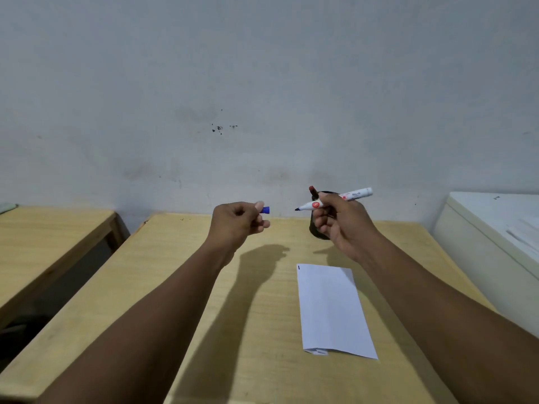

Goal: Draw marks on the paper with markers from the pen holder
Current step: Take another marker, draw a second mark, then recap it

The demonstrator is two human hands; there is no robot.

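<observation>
— Marker (335, 199) and cap (265, 210) are apart: the right hand (339, 221) is closed around the white barrel, blue tip bare and pointing left, while the left hand (237, 221) pinches the blue cap between thumb and fingertips. Both are held up above the worktop (256, 301).

— So which step would that be?

— Judging by the bare tip, the person is at the uncapping stage, with the marker ready but not yet lowered. The paper (332, 307) lies flat on the worktop, nearer the person than the hands and below the right forearm. It carries one small dark mark at its far left corner; the rest looks blank.

— And the pen holder?

— The dark pen holder (316, 228) stands on the worktop behind the right hand, mostly hidden by it. A second marker with a dark red cap (312, 192) pokes up out of it.

— What does the next move ask for?

— Probably the right hand has to bring the barrel down and turn it so the tip points at the sheet instead of sideways. The grip looks like a full-fist hold near the middle, so shifting toward a writing hold closer to the tip may help. The paper is loose, so the left hand, though busy with the cap, might need to steady it.

— Any hazard?

— A thin sheet could slide under the stroke.
</observation>
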